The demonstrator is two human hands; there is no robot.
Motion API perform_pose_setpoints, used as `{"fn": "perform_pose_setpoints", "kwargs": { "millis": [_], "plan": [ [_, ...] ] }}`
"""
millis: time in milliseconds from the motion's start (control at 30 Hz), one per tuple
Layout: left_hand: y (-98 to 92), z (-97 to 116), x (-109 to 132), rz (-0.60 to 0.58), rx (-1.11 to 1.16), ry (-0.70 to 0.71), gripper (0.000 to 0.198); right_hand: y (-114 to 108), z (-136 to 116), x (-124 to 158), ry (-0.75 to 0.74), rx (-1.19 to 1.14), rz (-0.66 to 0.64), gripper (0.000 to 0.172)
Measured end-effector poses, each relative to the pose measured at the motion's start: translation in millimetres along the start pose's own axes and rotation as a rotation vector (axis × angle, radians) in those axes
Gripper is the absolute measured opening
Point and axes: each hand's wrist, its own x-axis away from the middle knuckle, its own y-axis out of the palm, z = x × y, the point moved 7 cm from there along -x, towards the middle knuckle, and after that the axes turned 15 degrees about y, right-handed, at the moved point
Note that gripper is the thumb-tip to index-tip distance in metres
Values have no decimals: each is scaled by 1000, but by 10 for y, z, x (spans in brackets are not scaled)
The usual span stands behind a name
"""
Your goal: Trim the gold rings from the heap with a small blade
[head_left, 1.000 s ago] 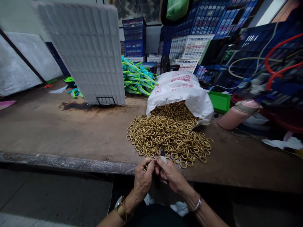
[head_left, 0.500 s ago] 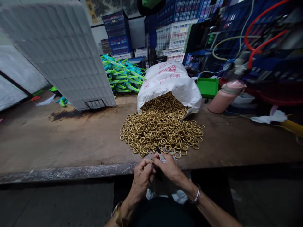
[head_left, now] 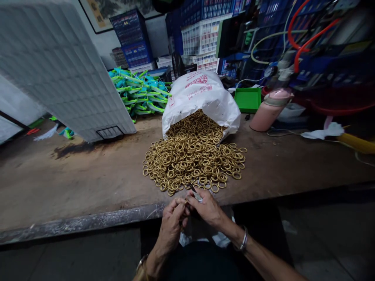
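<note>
My left hand (head_left: 172,219) is closed in a pinch at the table's front edge, and a bit of a gold ring (head_left: 185,202) shows at its fingertips. Meeting it there, my right hand (head_left: 208,208) has fingers wrapped round a small knife-like tool (head_left: 197,195) with a dark pointed tip and a pale body. Its thumb and finger also press close to the ring. Just beyond both hands lies a heap of gold rings (head_left: 187,162). The heap spills from the mouth of a white sack (head_left: 202,95) lying on its side.
The brown tabletop (head_left: 88,183) carries a tall white ribbed panel (head_left: 79,78) at left and a teal and green pile (head_left: 140,93) behind. On the right are a green tray (head_left: 247,100), a pink bottle (head_left: 269,111) and orange hoses (head_left: 299,50). Stacked crates (head_left: 202,35) stand at the back.
The camera view has turned slightly, so the table and sack sit further left. Both hands stay together at the table edge with the same grip.
</note>
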Motion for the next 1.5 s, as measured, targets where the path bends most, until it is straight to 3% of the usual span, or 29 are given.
{"fn": "perform_pose_setpoints", "kwargs": {
  "millis": [200, 333, 467, 1000, 1100, 1233, 1333, 1500],
  "plan": [
    [12, 15, 21, 15, -22, -8, 23, -27, -28, 26, -48, 123, 26, 22],
    [-19, -20, 28, 71, 18, -6, 22, -33, -24, 78, -153, 424, 151, 16],
    [-32, -15, 9, 81, 53, 28, 20, 79, 39, 144, -215, 644, 135, 21],
    [-125, 59, 38, 114, -142, 93, 27, 193, 7, 207, -152, 925, 162, 27],
    [-107, 94, 100, 71, -138, 65, 26, 162, 7, 209, -118, 960, 177, 27],
    [24, 165, 245, -133, -145, 1, 28, -85, 39, 187, -45, 982, 279, 24],
    [56, -16, 330, -225, -70, -157, 27, -339, 73, 182, -61, 912, 398, 23],
    [-79, -732, 327, -170, -29, -481, 25, -577, 174, 137, -101, 778, 501, 21]
  ]
}}
